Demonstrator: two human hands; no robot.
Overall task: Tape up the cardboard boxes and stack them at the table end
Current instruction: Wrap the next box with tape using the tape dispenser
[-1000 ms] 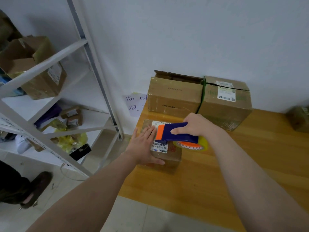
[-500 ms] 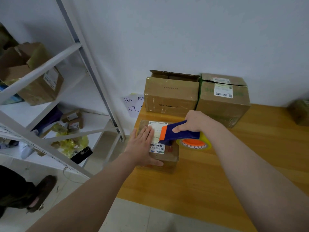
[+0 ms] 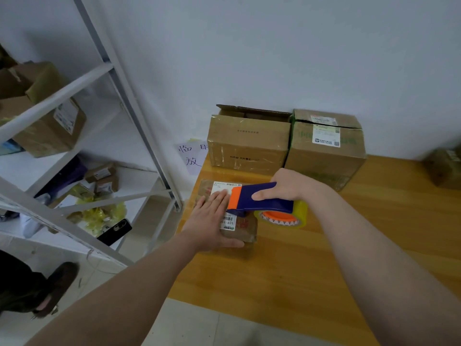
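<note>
Wooden table [image 3: 374, 245]: rear box [image 3: 249, 143] reads "NEW PA.E"; left hand [image 3: 209, 221] flat on labelled parcel [image 3: 245, 227]; right hand [image 3: 287, 183] grips tape dispenser [image 3: 259, 198].

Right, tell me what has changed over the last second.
Very little. The right hand has drawn the tape dispenser slightly rightward across the small box, so its roll hangs further past the box's edge. The left hand, fingers flat, has crept a touch further onto the label. Nothing was taken hold of or let go. The small box, the open-topped box and the sealed box stay put.
</note>
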